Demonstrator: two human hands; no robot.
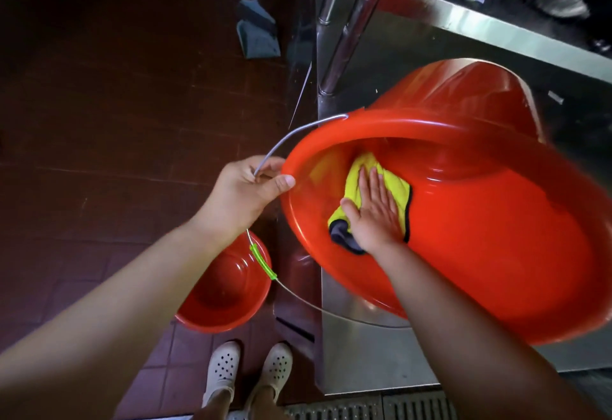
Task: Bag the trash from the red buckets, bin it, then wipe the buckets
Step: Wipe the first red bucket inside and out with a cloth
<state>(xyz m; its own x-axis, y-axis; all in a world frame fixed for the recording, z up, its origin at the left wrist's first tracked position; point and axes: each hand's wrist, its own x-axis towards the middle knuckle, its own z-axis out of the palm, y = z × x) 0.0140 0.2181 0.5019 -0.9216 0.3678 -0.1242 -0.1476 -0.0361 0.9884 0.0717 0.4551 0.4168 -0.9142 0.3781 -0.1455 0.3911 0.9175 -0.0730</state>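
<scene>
Pressing flat with my right hand (372, 212), I am wiping a yellow microfibre cloth (381, 184) over the inner wall of the tilted red plastic bucket (480, 220) at the steel worktop's (371, 356) left edge, its mouth facing me, while my left hand (243, 192) is gripping its wire handle (291, 136).

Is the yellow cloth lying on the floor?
No, the right hand presses the yellow cloth flat against the inside of the tilted red bucket on the steel table.
</scene>
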